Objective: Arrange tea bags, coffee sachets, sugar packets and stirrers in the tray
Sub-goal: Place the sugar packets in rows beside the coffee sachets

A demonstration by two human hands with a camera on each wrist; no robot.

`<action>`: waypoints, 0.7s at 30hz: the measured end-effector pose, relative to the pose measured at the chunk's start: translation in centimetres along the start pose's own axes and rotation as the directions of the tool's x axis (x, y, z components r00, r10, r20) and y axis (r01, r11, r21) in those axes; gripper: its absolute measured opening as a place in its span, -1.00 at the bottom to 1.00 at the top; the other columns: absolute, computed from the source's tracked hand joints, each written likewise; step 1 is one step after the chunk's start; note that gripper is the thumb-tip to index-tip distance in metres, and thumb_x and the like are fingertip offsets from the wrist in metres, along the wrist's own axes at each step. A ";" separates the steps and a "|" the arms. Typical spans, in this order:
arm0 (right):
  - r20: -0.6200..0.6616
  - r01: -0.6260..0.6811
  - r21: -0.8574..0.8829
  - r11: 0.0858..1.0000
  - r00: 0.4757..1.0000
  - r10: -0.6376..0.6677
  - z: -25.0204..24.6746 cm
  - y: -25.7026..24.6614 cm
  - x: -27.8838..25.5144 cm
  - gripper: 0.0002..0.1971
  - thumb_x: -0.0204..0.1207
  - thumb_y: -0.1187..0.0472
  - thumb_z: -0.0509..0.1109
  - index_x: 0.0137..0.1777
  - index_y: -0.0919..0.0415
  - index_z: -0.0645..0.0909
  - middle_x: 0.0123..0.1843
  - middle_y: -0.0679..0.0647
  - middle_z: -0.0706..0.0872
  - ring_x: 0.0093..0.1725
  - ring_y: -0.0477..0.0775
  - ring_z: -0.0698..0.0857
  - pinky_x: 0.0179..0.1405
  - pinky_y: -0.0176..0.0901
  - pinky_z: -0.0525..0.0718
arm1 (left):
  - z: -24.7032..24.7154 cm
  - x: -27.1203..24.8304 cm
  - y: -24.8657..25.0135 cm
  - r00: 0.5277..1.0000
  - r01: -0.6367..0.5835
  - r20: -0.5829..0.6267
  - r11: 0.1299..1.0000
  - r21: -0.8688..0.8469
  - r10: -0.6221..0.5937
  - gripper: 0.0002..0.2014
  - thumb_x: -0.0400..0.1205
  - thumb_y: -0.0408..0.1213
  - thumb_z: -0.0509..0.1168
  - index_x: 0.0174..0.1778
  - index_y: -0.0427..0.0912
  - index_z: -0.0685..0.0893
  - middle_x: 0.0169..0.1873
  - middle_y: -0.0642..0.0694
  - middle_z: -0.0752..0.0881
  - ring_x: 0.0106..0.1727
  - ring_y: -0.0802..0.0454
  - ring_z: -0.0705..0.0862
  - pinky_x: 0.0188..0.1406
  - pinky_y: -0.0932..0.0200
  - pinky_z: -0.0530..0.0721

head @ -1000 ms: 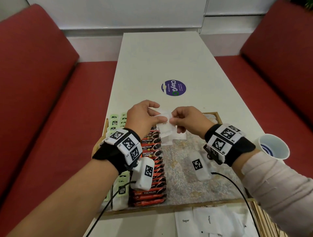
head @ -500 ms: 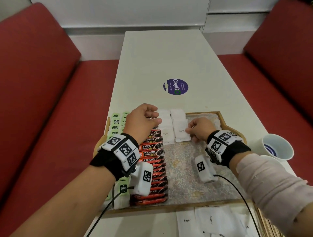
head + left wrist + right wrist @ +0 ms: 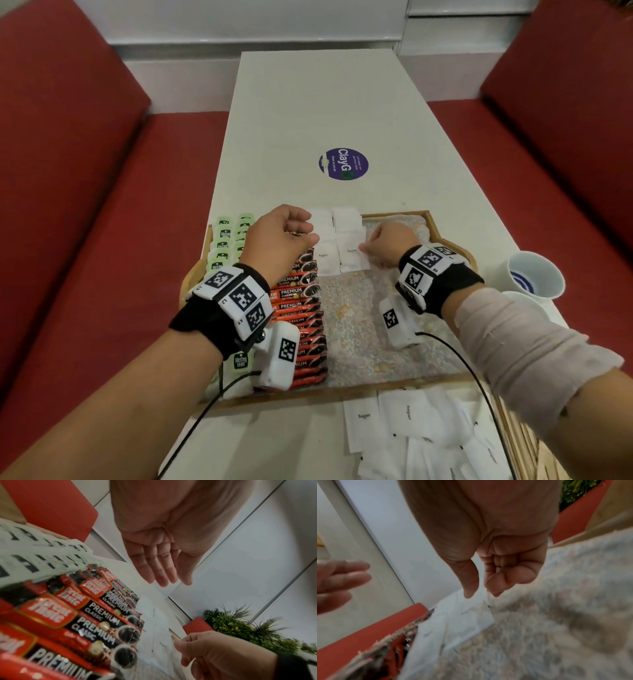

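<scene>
A shallow wooden tray with a mottled, stone-patterned liner sits at the near end of a long white table. Along its left side run two rows of pale green tea bags, soft-edged paper envelopes with black print, and just to their right a shingled column of glossy red-and-black coffee sachets marked "PREMIUM CLASSIC". Beside the sachets, at the far middle of the tray, flat white paper sugar packets lie overlapping in two short columns. The right hand rests low on the liner with fingers curled, thumb and forefinger pinching the right edge of a sugar packet in the right column; the right wrist view is blurred, so how firm the pinch is cannot be judged. The left hand hovers over the far end of the sachets, its fingers straight and relaxed in the left wrist view, holding nothing. More loose sugar packets lie heaped on the table just near of the tray. A round white paper cup stands to the tray's right, and a circular purple sticker lies flat farther up the table.
</scene>
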State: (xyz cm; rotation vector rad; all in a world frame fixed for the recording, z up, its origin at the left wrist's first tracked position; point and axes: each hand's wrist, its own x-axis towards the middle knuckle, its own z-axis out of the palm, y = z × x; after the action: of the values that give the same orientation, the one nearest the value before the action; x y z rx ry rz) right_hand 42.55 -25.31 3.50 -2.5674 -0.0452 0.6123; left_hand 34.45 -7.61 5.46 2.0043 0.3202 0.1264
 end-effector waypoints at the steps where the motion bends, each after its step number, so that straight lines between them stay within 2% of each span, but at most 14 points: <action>1: -0.016 0.014 0.003 1.000 1.000 -0.014 -0.4 0.0 -0.6 -0.74 0.53 0.07 0.40 -0.24 0.28 0.60 -0.23 0.21 0.71 -0.13 0.23 0.74 -0.01 0.00 0.72 | 0.0 -0.4 0.2 1.000 -0.002 0.006 1.000 -0.006 0.002 -0.74 0.48 -0.34 0.49 0.06 -0.06 0.66 -0.10 0.02 0.78 -0.11 0.13 0.75 0.00 0.31 0.68; 3: -0.046 0.042 0.020 0.999 0.998 -0.041 -1.2 0.2 -2.0 -0.74 0.54 0.09 0.40 -0.27 0.23 0.52 -0.28 0.17 0.68 -0.22 0.18 0.71 -0.10 -0.01 0.70 | 0.2 -1.4 0.7 0.999 -0.016 0.031 1.000 -0.004 0.016 -0.74 0.50 -0.34 0.48 0.07 -0.08 0.66 -0.10 0.03 0.77 -0.15 0.17 0.72 -0.08 0.42 0.65; 4: -0.065 0.057 0.027 0.998 0.996 -0.055 -1.6 0.4 -2.8 -0.75 0.54 0.09 0.41 -0.28 0.20 0.50 -0.29 0.14 0.67 -0.26 0.15 0.70 -0.15 -0.03 0.70 | 0.5 -1.9 1.0 0.999 -0.026 0.047 1.000 0.001 0.025 -0.75 0.50 -0.34 0.47 0.06 -0.07 0.66 -0.10 0.03 0.77 -0.17 0.18 0.71 -0.11 0.42 0.65; 6: -0.113 0.091 0.048 0.995 0.990 -0.085 -2.2 1.1 -4.7 -0.78 0.54 0.08 0.42 -0.24 0.14 0.49 -0.29 0.04 0.64 -0.37 0.06 0.67 -0.37 -0.18 0.64 | 1.0 -3.2 1.3 0.996 -0.044 0.080 0.999 0.000 0.044 -0.78 0.50 -0.33 0.47 -0.02 0.00 0.65 -0.12 0.05 0.77 -0.14 0.11 0.72 -0.03 0.19 0.70; 7: -0.136 0.105 0.045 0.993 0.986 -0.098 -2.5 1.5 -5.7 -0.80 0.53 0.06 0.43 -0.18 0.13 0.50 -0.29 -0.01 0.62 -0.43 0.00 0.65 -0.48 -0.26 0.54 | 1.3 -4.0 1.5 0.994 -0.050 0.102 0.999 0.002 0.050 -0.79 0.50 -0.33 0.47 -0.07 0.05 0.64 -0.13 0.06 0.76 -0.11 0.08 0.73 0.01 0.11 0.70; 10: -0.157 0.105 0.012 0.994 0.982 -0.102 -2.7 3.0 -8.8 -0.82 0.51 0.01 0.44 -0.11 0.07 0.53 -0.32 -0.09 0.62 -0.48 -0.14 0.60 -0.63 -0.41 0.39 | 2.6 -6.4 1.5 0.983 -0.056 0.177 0.998 0.012 0.053 -0.79 0.50 -0.31 0.47 -0.11 0.09 0.62 -0.13 0.07 0.75 -0.13 0.10 0.72 -0.04 0.12 0.69; 13: -0.134 0.121 0.068 0.990 0.985 -0.111 -2.1 5.2 -11.7 -0.82 0.47 0.05 0.49 -0.14 0.09 0.55 -0.33 -0.07 0.63 -0.45 -0.11 0.60 -0.51 -0.33 0.46 | 4.0 -8.9 1.2 0.965 -0.054 0.257 0.998 0.032 0.044 -0.81 0.50 -0.30 0.47 -0.05 0.02 0.65 -0.11 0.07 0.75 -0.17 0.14 0.69 -0.17 0.23 0.62; 17: -0.086 0.071 0.061 0.996 0.994 -0.065 -0.9 8.5 -15.0 -0.86 0.47 0.10 0.49 -0.12 0.08 0.58 -0.25 -0.09 0.62 -0.32 -0.11 0.59 -0.32 -0.23 0.54 | 5.9 -11.8 1.3 0.927 -0.068 0.374 0.993 0.100 0.026 -0.79 0.49 -0.29 0.48 0.01 -0.04 0.67 -0.08 0.10 0.73 -0.22 0.24 0.65 -0.22 0.34 0.54; 19: -0.091 0.040 0.031 0.999 0.995 -0.037 -0.3 10.0 -16.5 -0.88 0.46 0.12 0.49 -0.11 0.10 0.62 -0.22 -0.08 0.62 -0.23 -0.06 0.60 -0.18 -0.17 0.60 | 6.8 -13.0 1.5 0.901 -0.121 0.433 0.976 0.178 0.032 -0.77 0.49 -0.29 0.47 0.04 -0.04 0.68 -0.04 0.11 0.72 -0.19 0.26 0.64 -0.19 0.38 0.52; 21: -0.085 -0.006 -0.058 0.998 0.996 0.001 0.3 11.4 -17.7 -0.86 0.47 0.09 0.48 -0.09 0.14 0.66 -0.21 -0.05 0.63 -0.18 -0.02 0.61 -0.19 -0.18 0.55 | 7.7 -14.0 1.5 0.872 -0.182 0.489 0.944 0.274 0.027 -0.76 0.50 -0.28 0.44 0.08 -0.01 0.68 0.02 0.13 0.70 -0.11 0.24 0.64 -0.09 0.41 0.49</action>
State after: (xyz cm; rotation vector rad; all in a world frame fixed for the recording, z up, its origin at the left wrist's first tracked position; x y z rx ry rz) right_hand 25.59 -37.64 5.20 -2.6474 -0.0298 0.5099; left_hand 23.04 -18.87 4.12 2.2853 -0.1002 -0.3765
